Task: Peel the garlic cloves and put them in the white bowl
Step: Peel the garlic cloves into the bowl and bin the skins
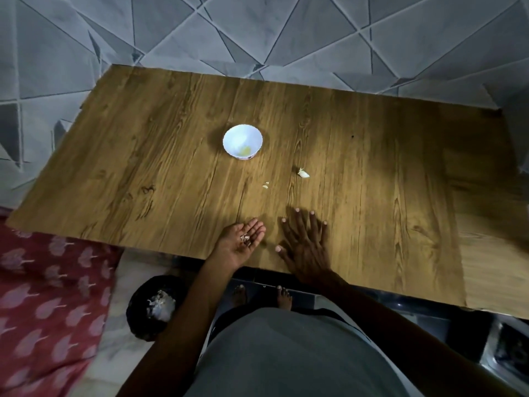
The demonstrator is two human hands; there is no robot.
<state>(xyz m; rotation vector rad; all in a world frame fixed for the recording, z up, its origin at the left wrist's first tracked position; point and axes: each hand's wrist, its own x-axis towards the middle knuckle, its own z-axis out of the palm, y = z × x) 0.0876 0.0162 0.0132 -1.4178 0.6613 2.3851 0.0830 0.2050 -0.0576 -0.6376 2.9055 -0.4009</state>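
Observation:
A white bowl [242, 141] stands in the middle of the wooden table [143, 167], with a pale yellowish peeled clove inside it. An unpeeled garlic clove [303, 173] lies to the bowl's right, nearer me. Small peel scraps [265, 185] lie in front of the bowl. My left hand [242, 243] is at the table's near edge, palm up and cupped, with bits of garlic peel [245, 239] lying in it. My right hand [303, 242] lies flat on the table beside it, palm down with fingers spread.
On the floor to my left stands a dark bin [154, 306] holding garlic skins. A red patterned cloth [48, 296] lies at the lower left. My bare feet [262, 295] show under the table edge. A grey tiled wall rises behind the table.

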